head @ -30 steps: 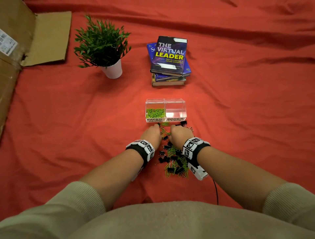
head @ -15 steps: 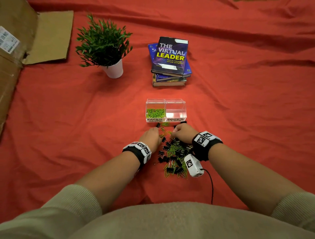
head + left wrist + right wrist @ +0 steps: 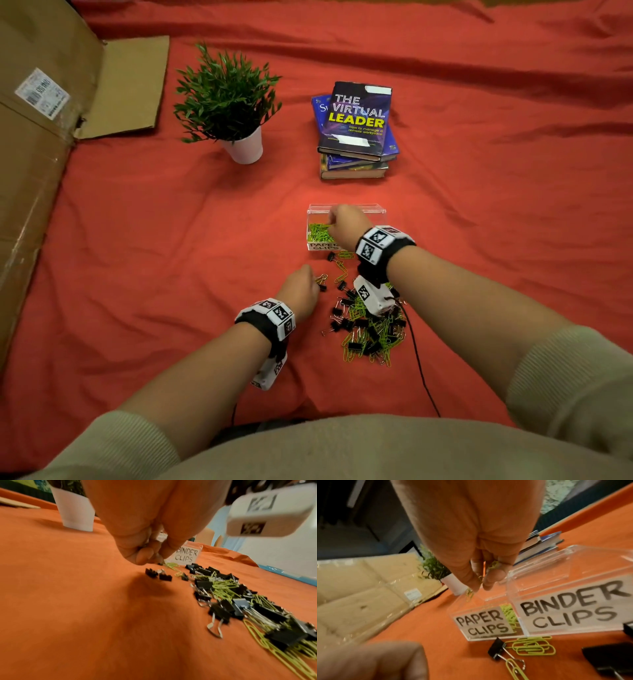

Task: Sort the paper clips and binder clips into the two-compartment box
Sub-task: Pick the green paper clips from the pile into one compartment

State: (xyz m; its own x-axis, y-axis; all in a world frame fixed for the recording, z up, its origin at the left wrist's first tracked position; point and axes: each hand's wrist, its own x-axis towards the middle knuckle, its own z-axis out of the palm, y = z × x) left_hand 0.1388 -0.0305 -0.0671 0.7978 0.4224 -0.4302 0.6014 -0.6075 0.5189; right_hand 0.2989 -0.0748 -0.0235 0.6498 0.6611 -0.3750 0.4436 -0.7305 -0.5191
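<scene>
Item: clear two-compartment box, centre of the head view, on a red cloth. Near wall bore labels PAPER CLIPS and BINDER CLIPS. Left compartment held green paper clips; contents of the right compartment could not be told, being hidden by the hand in the head view and behind the label in the right wrist view.

Item: mixed heap of black binder clips and green clips, lower centre, just below the box's near wall; a few strays lay between heap and box.

Room: wide bare cloth to the right of the box and to the lower left of the heap. Stack of books stood well apart above the box; potted plant upper left of it; flattened cardboard along the left edge of the frame.

Right hand: raised over the box's left compartment, fingers pointing down and pinched on a few green paper clips.

Left hand: low at the left edge of the heap, fingertips bunched narrowly and pointed at the cloth; whether it held anything could not be told.
</scene>
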